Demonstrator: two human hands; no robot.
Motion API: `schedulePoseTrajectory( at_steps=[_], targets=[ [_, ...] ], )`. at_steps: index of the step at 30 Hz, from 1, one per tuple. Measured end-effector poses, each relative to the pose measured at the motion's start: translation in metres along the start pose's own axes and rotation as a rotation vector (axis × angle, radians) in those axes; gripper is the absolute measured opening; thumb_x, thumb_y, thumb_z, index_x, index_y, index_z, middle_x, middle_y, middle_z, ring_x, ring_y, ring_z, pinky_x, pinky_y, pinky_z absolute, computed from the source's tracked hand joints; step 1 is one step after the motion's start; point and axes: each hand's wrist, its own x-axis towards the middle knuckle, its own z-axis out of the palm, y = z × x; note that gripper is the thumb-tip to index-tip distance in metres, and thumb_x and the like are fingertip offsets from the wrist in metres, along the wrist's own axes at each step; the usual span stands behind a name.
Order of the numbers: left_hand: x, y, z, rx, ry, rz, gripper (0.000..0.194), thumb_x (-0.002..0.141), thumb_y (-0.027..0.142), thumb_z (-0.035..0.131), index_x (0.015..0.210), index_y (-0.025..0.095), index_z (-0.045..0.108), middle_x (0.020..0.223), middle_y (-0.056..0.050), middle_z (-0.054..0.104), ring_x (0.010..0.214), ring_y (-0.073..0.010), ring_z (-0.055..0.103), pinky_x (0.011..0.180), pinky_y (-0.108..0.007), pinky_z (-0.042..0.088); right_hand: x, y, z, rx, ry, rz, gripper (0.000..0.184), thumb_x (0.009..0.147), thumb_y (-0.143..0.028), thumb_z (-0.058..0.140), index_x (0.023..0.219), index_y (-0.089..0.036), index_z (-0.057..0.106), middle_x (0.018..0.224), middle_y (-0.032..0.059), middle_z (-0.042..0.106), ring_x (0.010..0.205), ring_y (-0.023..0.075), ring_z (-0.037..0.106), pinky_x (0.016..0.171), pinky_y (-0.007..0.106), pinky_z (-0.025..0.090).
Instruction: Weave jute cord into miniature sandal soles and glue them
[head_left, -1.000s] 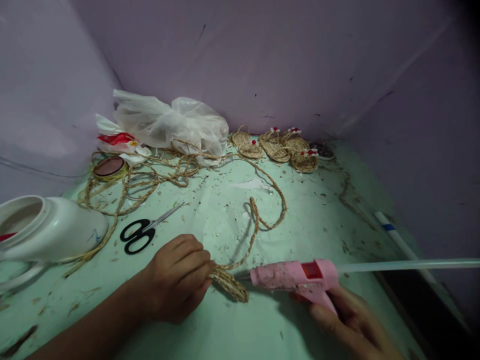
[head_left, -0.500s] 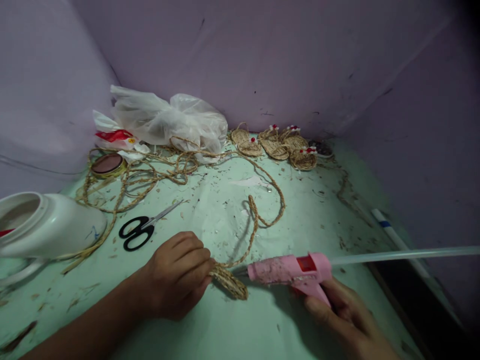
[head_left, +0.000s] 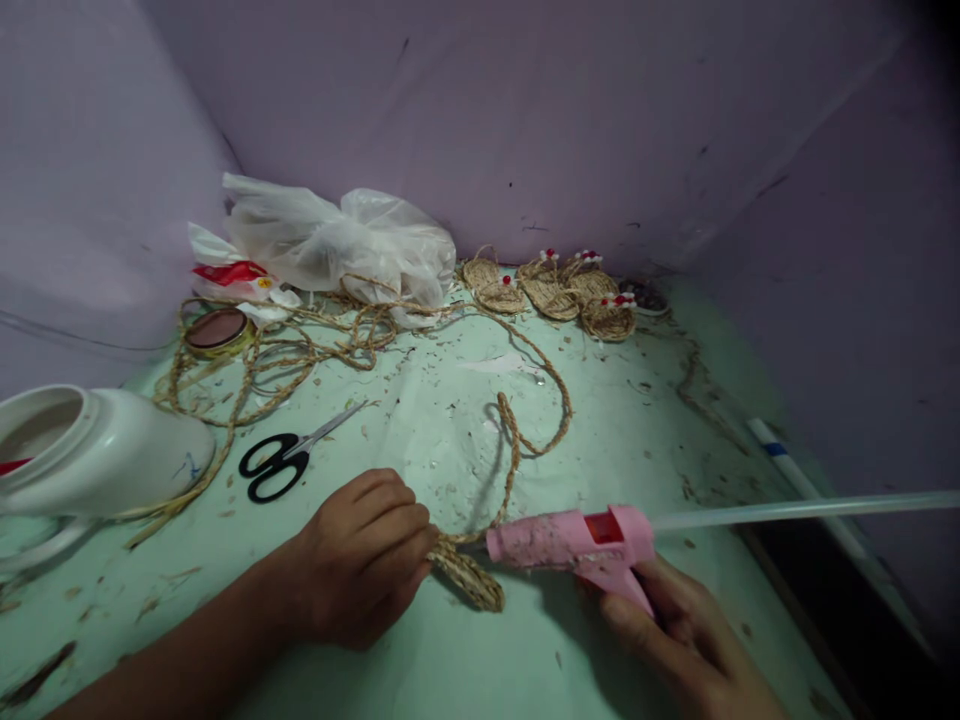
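My left hand [head_left: 367, 560] is closed round one end of a small coiled piece of braided straw rope [head_left: 472, 580]; the fingers hide part of it. From this piece a length of braided rope [head_left: 512, 460] curves up and away over the table. My right hand [head_left: 675, 640] grips a pink hot glue gun [head_left: 562, 540] by its handle. A long clear glue stick [head_left: 802, 510] sticks out of the gun's back. The nozzle points left at the coiled piece, close to my left fingers; whether the tip touches the rope I cannot tell.
Black-handled scissors [head_left: 285, 465] lie beyond my left hand. A white jug [head_left: 142, 445] lies on its side at the left. Loose rope, a round tin [head_left: 217, 330] and a plastic bag [head_left: 337, 240] are behind. Small woven slippers with beads [head_left: 551, 290] rest against the wall.
The glue gun has shifted slightly left, its nozzle nearer the join of rope and coiled piece. My left hand and the piece have moved a little right and down.
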Motion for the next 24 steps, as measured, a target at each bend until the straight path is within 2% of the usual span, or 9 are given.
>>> schedulePoseTrajectory(
  at_steps=[6, 11, 14, 18, 21, 24],
  targets=[
    [0.000, 0.001, 0.001, -0.019, 0.001, -0.004, 0.018, 0.073, 0.009, 0.057, 0.090, 0.010, 0.060, 0.082, -0.007, 0.064, 0.077, -0.0192, 0.053, 0.077, -0.040, 0.046, 0.000, 0.000, 0.004, -0.035, -0.003, 0.010, 0.035, 0.083, -0.040, 0.058, 0.114, -0.026, 0.066, 0.078, 0.0032, 0.068, 0.071, 0.0204, 0.064, 0.063, 0.026, 0.053],
    [-0.001, 0.001, 0.002, -0.031, 0.017, -0.022, 0.017, 0.072, 0.009, 0.057, 0.089, 0.011, 0.059, 0.081, -0.007, 0.065, 0.077, -0.0193, 0.053, 0.075, -0.040, 0.047, -0.002, 0.006, 0.004, -0.012, -0.010, -0.018, 0.035, 0.084, -0.040, 0.057, 0.115, -0.027, 0.064, 0.087, 0.0043, 0.069, 0.077, 0.0205, 0.065, 0.068, 0.026, 0.053],
    [-0.001, 0.000, 0.001, -0.021, 0.036, -0.026, 0.018, 0.071, 0.009, 0.058, 0.089, 0.011, 0.060, 0.080, -0.007, 0.064, 0.076, -0.0194, 0.053, 0.073, -0.039, 0.047, -0.002, 0.009, 0.001, -0.050, 0.004, -0.014, 0.035, 0.083, -0.039, 0.058, 0.116, -0.026, 0.064, 0.088, 0.0044, 0.070, 0.077, 0.0203, 0.065, 0.066, 0.025, 0.053],
    [-0.002, -0.003, -0.002, 0.035, 0.062, -0.025, 0.018, 0.071, 0.009, 0.059, 0.089, 0.011, 0.061, 0.080, -0.007, 0.064, 0.076, -0.0197, 0.054, 0.072, -0.039, 0.049, 0.000, 0.005, -0.002, -0.035, -0.012, -0.039, 0.030, 0.082, -0.038, 0.060, 0.105, -0.022, 0.068, 0.078, 0.0038, 0.068, 0.070, 0.0200, 0.063, 0.061, 0.026, 0.051],
    [-0.003, -0.005, -0.003, 0.068, 0.080, -0.025, 0.020, 0.070, 0.010, 0.061, 0.091, 0.011, 0.062, 0.080, -0.007, 0.065, 0.077, -0.0198, 0.055, 0.073, -0.039, 0.049, 0.001, 0.000, 0.000, 0.055, 0.063, -0.041, 0.028, 0.079, -0.042, 0.061, 0.093, -0.019, 0.070, 0.073, 0.0028, 0.066, 0.065, 0.0181, 0.059, 0.059, 0.026, 0.048],
    [-0.004, -0.006, -0.002, 0.095, 0.093, -0.004, 0.021, 0.069, 0.010, 0.065, 0.090, 0.011, 0.062, 0.080, -0.007, 0.065, 0.077, -0.0201, 0.056, 0.072, -0.039, 0.050, 0.001, -0.001, 0.003, 0.108, 0.106, -0.035, 0.031, 0.078, -0.045, 0.062, 0.090, -0.018, 0.070, 0.070, 0.0024, 0.063, 0.062, 0.0167, 0.055, 0.057, 0.026, 0.046]
  ],
)
